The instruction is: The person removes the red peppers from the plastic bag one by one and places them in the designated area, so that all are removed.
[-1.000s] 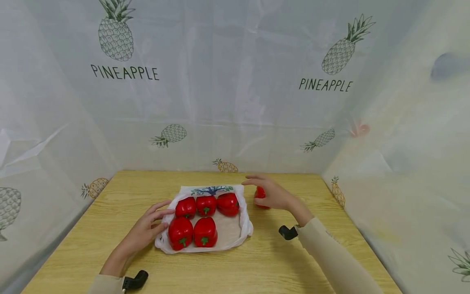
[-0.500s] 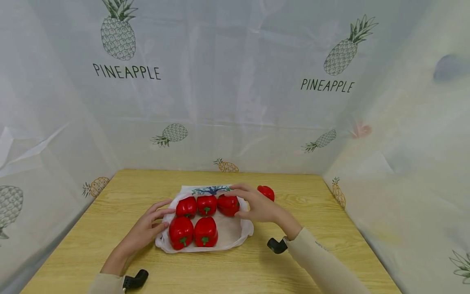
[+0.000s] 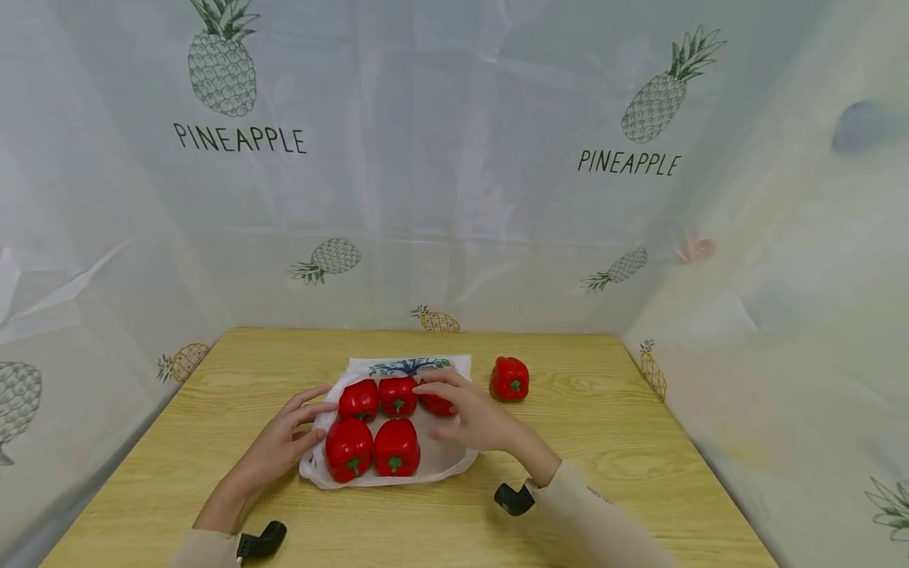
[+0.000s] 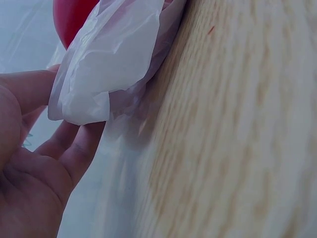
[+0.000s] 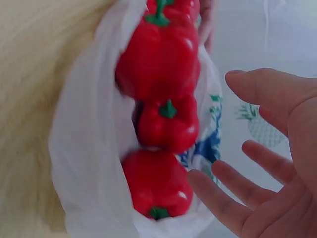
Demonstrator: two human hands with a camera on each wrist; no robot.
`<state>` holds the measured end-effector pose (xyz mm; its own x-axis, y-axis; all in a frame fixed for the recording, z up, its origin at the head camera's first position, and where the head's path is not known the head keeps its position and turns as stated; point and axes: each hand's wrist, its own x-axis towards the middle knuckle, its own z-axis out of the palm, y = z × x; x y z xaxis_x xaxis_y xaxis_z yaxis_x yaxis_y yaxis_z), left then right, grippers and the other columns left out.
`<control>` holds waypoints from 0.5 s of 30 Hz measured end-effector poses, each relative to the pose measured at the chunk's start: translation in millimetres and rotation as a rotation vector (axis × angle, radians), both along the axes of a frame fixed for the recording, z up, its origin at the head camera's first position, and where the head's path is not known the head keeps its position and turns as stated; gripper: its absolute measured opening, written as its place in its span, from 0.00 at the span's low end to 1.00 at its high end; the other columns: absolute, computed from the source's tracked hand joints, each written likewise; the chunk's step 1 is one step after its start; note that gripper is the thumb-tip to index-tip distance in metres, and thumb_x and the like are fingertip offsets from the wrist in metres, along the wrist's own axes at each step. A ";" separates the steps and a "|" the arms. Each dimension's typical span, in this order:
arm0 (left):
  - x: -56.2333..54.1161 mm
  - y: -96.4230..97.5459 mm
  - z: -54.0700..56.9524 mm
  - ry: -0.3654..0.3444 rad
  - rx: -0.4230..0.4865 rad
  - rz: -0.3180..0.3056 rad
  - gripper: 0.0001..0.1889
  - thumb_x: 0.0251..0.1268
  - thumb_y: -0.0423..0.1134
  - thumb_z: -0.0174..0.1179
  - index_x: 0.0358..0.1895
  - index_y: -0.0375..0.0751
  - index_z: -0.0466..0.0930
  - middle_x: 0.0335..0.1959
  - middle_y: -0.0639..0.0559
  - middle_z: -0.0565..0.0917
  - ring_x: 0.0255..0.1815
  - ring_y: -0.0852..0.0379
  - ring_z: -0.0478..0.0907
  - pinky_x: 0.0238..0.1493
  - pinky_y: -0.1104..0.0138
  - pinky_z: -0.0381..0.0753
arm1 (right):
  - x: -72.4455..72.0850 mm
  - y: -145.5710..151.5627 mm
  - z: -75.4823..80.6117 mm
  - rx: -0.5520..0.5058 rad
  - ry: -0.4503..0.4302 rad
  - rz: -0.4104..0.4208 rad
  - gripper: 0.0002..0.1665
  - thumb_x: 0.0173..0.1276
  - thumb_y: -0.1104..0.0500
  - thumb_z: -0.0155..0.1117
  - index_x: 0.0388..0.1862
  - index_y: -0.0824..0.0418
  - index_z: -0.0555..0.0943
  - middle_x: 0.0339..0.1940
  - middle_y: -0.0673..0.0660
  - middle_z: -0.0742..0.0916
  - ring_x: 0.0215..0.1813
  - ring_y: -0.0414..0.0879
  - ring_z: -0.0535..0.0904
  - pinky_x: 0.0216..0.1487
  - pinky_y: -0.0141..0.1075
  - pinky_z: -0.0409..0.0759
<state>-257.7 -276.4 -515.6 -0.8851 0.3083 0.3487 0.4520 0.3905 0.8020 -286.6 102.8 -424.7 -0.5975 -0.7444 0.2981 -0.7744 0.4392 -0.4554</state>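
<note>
A white plastic bag with a blue-green tree print lies with its mouth spread in the head view. Several red bell peppers with green stems sit in it. At the bag's left side, my left hand holds the rim between thumb and fingers; the left wrist view shows the folded edge of the bag there. My right hand hovers over the bag's right part, fingers spread and holding nothing, partly hiding the far-right pepper. Another red bell pepper stands on the table, right of the bag.
The wooden table runs back to a hanging plastic curtain printed with pineapples, which also closes off both sides. A black wrist camera sits at the right cuff, another black camera at the left.
My right hand has moved left from the loose pepper to above the bag, leaving that pepper on the table in full view. My left hand has stayed at the rim.
</note>
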 end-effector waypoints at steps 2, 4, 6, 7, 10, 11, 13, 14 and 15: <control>0.4 -0.1 0.1 0.001 -0.001 0.001 0.19 0.77 0.31 0.64 0.67 0.42 0.83 0.81 0.43 0.64 0.69 0.59 0.72 0.59 0.73 0.79 | 1.7 -4.4 -3.7 0.004 -0.008 0.002 0.36 0.68 0.60 0.79 0.74 0.57 0.78 0.78 0.59 0.74 0.78 0.54 0.70 0.69 0.44 0.79; 0.5 -0.2 0.4 -0.006 0.000 -0.001 0.19 0.77 0.31 0.64 0.67 0.42 0.83 0.81 0.44 0.64 0.68 0.54 0.74 0.59 0.73 0.79 | 3.0 -8.4 -7.3 0.003 -0.005 0.007 0.36 0.69 0.60 0.78 0.74 0.58 0.77 0.77 0.62 0.75 0.76 0.54 0.71 0.67 0.44 0.81; 0.3 0.1 1.1 -0.007 -0.003 0.000 0.20 0.76 0.31 0.64 0.67 0.42 0.83 0.81 0.44 0.64 0.69 0.48 0.74 0.59 0.73 0.79 | 4.6 -12.9 -11.2 0.001 -0.021 -0.002 0.36 0.69 0.58 0.78 0.75 0.58 0.77 0.77 0.62 0.75 0.72 0.52 0.74 0.61 0.43 0.84; 0.4 0.3 1.6 -0.009 -0.002 0.000 0.20 0.76 0.31 0.64 0.67 0.42 0.83 0.81 0.44 0.64 0.69 0.45 0.74 0.59 0.73 0.79 | 5.5 -15.4 -13.0 -0.004 -0.033 -0.005 0.36 0.69 0.58 0.78 0.74 0.58 0.77 0.77 0.62 0.75 0.71 0.52 0.75 0.58 0.44 0.85; 0.9 0.8 2.5 -0.022 0.003 -0.004 0.20 0.76 0.30 0.64 0.67 0.41 0.83 0.81 0.44 0.64 0.69 0.38 0.73 0.59 0.74 0.79 | 9.7 -22.6 -16.5 -0.025 -0.089 -0.019 0.36 0.69 0.58 0.78 0.74 0.57 0.77 0.77 0.61 0.75 0.68 0.51 0.76 0.52 0.45 0.88; 1.1 1.1 2.6 -0.024 0.004 -0.003 0.20 0.76 0.30 0.64 0.67 0.41 0.83 0.81 0.43 0.64 0.69 0.35 0.73 0.59 0.74 0.79 | 11.2 -24.9 -17.8 -0.028 -0.110 -0.031 0.36 0.69 0.58 0.79 0.74 0.56 0.78 0.77 0.60 0.75 0.68 0.50 0.75 0.52 0.43 0.88; 1.5 1.3 2.6 -0.026 0.008 -0.004 0.20 0.76 0.29 0.64 0.67 0.40 0.83 0.81 0.43 0.63 0.69 0.33 0.72 0.58 0.74 0.79 | 14.3 -28.6 -18.9 -0.036 -0.138 -0.040 0.35 0.69 0.58 0.78 0.73 0.55 0.78 0.77 0.59 0.75 0.70 0.49 0.74 0.52 0.42 0.87; 1.7 1.4 2.7 -0.025 0.007 -0.002 0.20 0.75 0.29 0.64 0.67 0.40 0.83 0.81 0.43 0.63 0.69 0.32 0.72 0.58 0.74 0.79 | 15.8 -30.0 -19.4 -0.040 -0.149 -0.045 0.34 0.69 0.58 0.78 0.73 0.54 0.79 0.76 0.58 0.75 0.71 0.48 0.74 0.53 0.41 0.87; 1.7 1.4 2.9 -0.026 0.006 -0.001 0.20 0.75 0.29 0.64 0.67 0.41 0.83 0.81 0.43 0.63 0.70 0.32 0.71 0.59 0.75 0.79 | 17.1 -31.3 -20.2 -0.043 -0.160 -0.047 0.34 0.68 0.58 0.78 0.72 0.53 0.79 0.76 0.58 0.76 0.71 0.48 0.73 0.53 0.39 0.87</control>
<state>-256.0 -274.9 -512.7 -0.8934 0.3073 0.3278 0.4317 0.3852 0.8156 -269.5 71.4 -444.9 -0.6740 -0.7028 0.2277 -0.6694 0.4507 -0.5906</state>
